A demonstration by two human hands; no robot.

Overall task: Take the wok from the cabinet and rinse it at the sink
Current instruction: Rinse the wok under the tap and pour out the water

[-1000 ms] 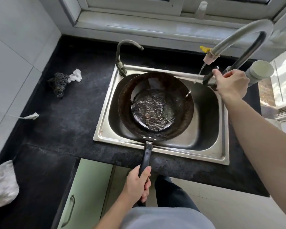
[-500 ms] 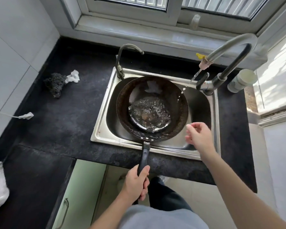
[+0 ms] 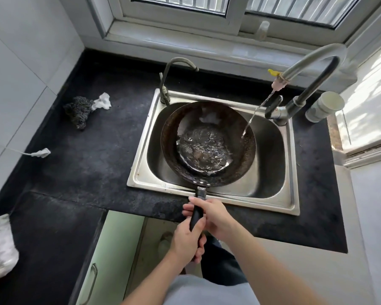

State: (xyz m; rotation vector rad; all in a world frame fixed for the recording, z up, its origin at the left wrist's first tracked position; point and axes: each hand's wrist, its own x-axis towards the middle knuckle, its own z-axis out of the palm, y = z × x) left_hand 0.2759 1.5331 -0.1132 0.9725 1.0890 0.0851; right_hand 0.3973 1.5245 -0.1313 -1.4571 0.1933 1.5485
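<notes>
Gripping the handle with both hands now: right hand moved off the tap lever, curled round just ahead of left hand. Keeping the wok in the sink under the running stream, water pooled inside. Looks ready for a swirl and dump.

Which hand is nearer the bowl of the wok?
Right. The right hand grips the handle at its upper end, just short of the bowl of the wok; the left hand grips the handle's lower end, farther back.
</notes>
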